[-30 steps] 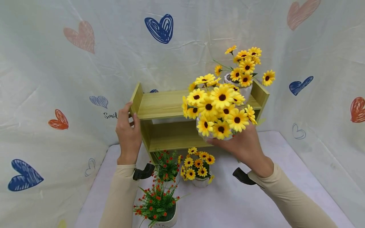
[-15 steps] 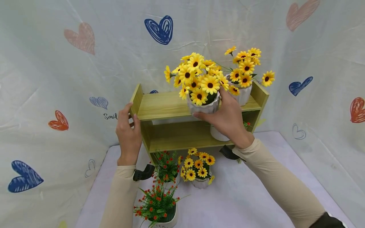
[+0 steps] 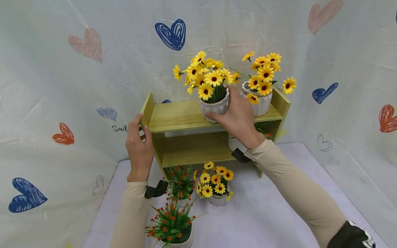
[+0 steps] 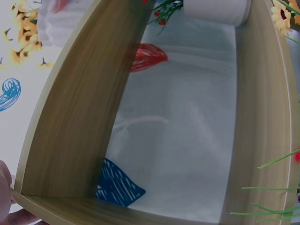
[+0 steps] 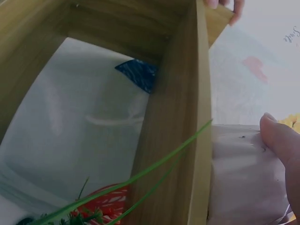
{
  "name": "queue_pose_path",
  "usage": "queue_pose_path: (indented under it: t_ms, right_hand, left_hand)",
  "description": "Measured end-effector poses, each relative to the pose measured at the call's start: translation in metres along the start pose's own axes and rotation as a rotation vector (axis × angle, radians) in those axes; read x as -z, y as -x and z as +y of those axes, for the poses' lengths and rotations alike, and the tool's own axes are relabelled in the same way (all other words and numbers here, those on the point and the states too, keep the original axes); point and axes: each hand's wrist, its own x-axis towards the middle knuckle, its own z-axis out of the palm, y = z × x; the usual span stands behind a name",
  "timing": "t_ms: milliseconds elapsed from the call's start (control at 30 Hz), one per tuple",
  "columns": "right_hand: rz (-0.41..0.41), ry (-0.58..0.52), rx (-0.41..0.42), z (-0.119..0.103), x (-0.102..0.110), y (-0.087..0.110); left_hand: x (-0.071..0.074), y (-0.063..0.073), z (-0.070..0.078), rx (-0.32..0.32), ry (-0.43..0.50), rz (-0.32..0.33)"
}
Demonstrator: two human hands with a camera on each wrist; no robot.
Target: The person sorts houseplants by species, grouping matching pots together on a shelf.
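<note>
My right hand (image 3: 239,115) grips a white pot of yellow artificial daisies (image 3: 215,106) at the top board of a wooden shelf (image 3: 176,117). In the right wrist view the pot (image 5: 248,173) sits right against the board's front edge, my thumb (image 5: 276,136) along its side. My left hand (image 3: 139,148) holds the shelf's left side panel at the upper corner, thumb and fingers around its edge. To the right on the same board stands a second white pot of yellow daisies (image 3: 262,101).
On the middle board a white pot with red-flowered greenery (image 3: 234,143) is partly hidden behind my right hand. Before the shelf stand another daisy pot (image 3: 218,199) and two red-flowered plants, one nearer (image 3: 183,237) and one behind (image 3: 181,182). A heart-printed curtain (image 3: 124,51) hangs behind.
My right hand has carried the daisy pot leftward and back, from in front of the shelf to its top board. The left hand keeps its hold on the side panel.
</note>
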Motion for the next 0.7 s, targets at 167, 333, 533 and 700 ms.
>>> queue_pose_path:
  t_ms: [167,333,533,700]
  right_hand:
    - [-0.029,0.071,-0.028,0.0002,-0.0032,-0.0073]
    - [-0.039,0.145,-0.044,0.0006,-0.0079,-0.0105]
    - [-0.031,0.208,-0.043,0.0029,-0.01,-0.0107]
    - [-0.002,0.26,-0.008,0.004,-0.0091,-0.0077]
  left_hand:
    - [-0.0004,0.0005,-0.0005,0.003,0.001,0.001]
    - [-0.0006,0.0013,-0.0012,0.006,0.009,0.003]
    - [-0.0003,0.0017,-0.0001,0.004,0.02,0.006]
    - [-0.0003,0.0016,0.0005,0.004,0.018,0.002]
